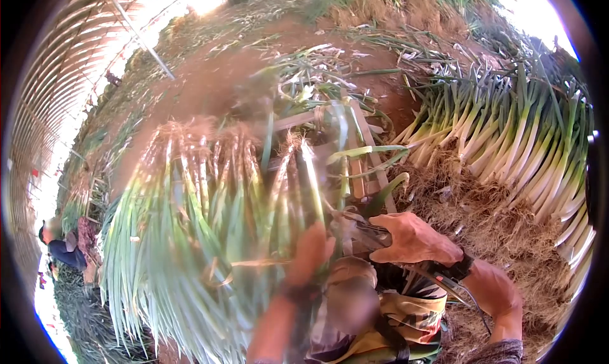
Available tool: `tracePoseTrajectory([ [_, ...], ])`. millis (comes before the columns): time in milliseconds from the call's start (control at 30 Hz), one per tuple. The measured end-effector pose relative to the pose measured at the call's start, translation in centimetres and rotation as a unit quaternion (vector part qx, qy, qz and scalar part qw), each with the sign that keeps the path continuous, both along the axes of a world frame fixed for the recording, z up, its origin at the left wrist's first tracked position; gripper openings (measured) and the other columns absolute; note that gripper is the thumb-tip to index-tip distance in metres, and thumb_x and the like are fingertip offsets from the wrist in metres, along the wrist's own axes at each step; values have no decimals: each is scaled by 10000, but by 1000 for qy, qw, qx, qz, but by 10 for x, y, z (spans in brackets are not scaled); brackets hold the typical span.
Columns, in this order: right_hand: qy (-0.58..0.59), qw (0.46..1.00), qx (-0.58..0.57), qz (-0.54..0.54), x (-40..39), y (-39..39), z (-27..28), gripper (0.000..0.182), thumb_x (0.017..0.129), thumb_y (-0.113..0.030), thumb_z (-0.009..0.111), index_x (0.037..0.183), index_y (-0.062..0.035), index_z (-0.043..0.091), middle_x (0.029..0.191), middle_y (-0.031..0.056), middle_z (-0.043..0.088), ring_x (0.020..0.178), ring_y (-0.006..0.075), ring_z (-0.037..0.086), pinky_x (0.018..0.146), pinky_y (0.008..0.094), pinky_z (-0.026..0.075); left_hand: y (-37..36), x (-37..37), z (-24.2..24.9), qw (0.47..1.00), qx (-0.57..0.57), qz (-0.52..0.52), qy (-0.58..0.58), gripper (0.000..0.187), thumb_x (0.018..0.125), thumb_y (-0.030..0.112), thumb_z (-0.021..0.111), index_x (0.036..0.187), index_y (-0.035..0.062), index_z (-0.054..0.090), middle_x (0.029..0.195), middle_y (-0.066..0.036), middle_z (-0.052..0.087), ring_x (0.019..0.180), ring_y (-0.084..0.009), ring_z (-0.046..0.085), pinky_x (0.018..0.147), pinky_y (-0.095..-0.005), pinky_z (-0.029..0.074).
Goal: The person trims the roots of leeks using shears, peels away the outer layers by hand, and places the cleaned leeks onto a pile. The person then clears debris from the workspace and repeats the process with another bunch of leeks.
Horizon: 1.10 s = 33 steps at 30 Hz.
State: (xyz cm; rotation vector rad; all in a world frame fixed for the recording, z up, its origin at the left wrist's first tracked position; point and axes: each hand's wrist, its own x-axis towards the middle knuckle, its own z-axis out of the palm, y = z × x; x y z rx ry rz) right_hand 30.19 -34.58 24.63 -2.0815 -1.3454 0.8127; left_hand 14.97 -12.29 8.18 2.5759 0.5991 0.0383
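Note:
Blurred by motion, my left hand (309, 251) is closed at the lower end of a single green onion (310, 173), whose white stalk points away from me with its root end up. My right hand (415, 238) curls round a grey metal tool (363, 229), its fingertips at the tool's near end. To the left of my left hand lies a broad row of unpeeled green onions (203, 180), brown roots at the far end and long green leaves towards me. A wooden frame (366, 135) stands just beyond my hands.
Peeled green onions (514, 135) lie in a dense row at the right. Loose brown roots and husks (488, 237) cover the ground below them. Trimmed leaves (317, 72) are scattered on the soil beyond the frame. A person (66, 250) sits at the far left.

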Motion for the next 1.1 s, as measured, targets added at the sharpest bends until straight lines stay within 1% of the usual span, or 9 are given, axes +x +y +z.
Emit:
tracePoseTrajectory([
  [100, -6, 999, 29, 12, -5, 4, -4, 785, 738, -361, 836, 1330, 84, 577, 1051, 287, 703, 941, 387, 711, 845, 447, 565, 12, -26, 8, 988, -1, 58, -144, 275, 890, 183, 684, 1101, 8, 672, 1000, -231, 707, 865, -354, 715, 787, -428, 577],
  [200, 11, 999, 13, 33, -11, 9, -3, 766, 740, -358, 833, 1313, 86, 587, 1026, 279, 713, 933, 387, 714, 837, 447, 567, 25, -48, 46, 962, -19, 226, -155, 234, 881, 127, 681, 1096, 39, 703, 1034, -166, 721, 911, -282, 727, 827, -365, 581],
  [233, 18, 999, 0, 42, -11, 12, -1, 759, 741, -357, 832, 1306, 87, 591, 1012, 276, 718, 929, 387, 715, 834, 446, 568, 38, -56, 34, 960, -48, 214, -175, 285, 857, 101, 709, 1131, 24, 696, 1052, -141, 721, 952, -235, 727, 841, -348, 582],
  [467, 51, 994, -61, 69, -14, 32, 6, 667, 740, -328, 813, 1259, 54, 637, 894, 258, 729, 841, 386, 728, 745, 446, 578, 36, -60, 33, 971, -19, 169, -166, 360, 847, 53, 718, 1194, 12, 631, 1095, -143, 701, 944, -231, 727, 840, -344, 594],
  [567, 42, 995, -57, 71, -18, 44, 9, 594, 731, -317, 797, 1184, 41, 661, 861, 239, 727, 805, 378, 724, 716, 442, 575, 19, -55, 44, 974, -55, 197, -101, 363, 851, 55, 708, 1200, 17, 612, 1088, -156, 694, 931, -275, 722, 846, -389, 585],
  [767, -12, 999, 10, 44, -10, 67, -34, 387, 717, -306, 780, 943, -10, 675, 753, 193, 687, 694, 380, 677, 648, 456, 538, 15, -51, 25, 987, 68, 94, -110, 375, 836, 132, 715, 1178, 24, 603, 1110, -200, 658, 1014, -389, 652, 850, -490, 534],
  [867, -5, 999, 12, 31, -5, 80, -42, 385, 719, -310, 777, 937, -9, 676, 767, 195, 691, 687, 372, 672, 654, 452, 538, 16, -40, 20, 991, 99, 86, 10, 347, 828, 154, 722, 1119, 14, 596, 1101, -213, 640, 1021, -400, 631, 822, -511, 525],
  [967, -25, 999, 19, 8, -3, 86, -39, 397, 721, -313, 775, 950, -6, 670, 773, 201, 689, 683, 357, 673, 651, 444, 538, 15, -45, 29, 994, 104, 24, -2, 323, 808, 167, 728, 1057, 8, 599, 1034, -208, 641, 975, -397, 639, 799, -521, 518],
  [1100, -16, 1000, 3, 14, -3, 74, -27, 512, 737, -322, 775, 1118, 7, 677, 845, 219, 721, 748, 333, 714, 695, 416, 562, 15, -48, 50, 989, 135, -22, 48, 351, 783, 203, 735, 1045, 2, 614, 989, -205, 649, 892, -390, 667, 792, -505, 530],
])
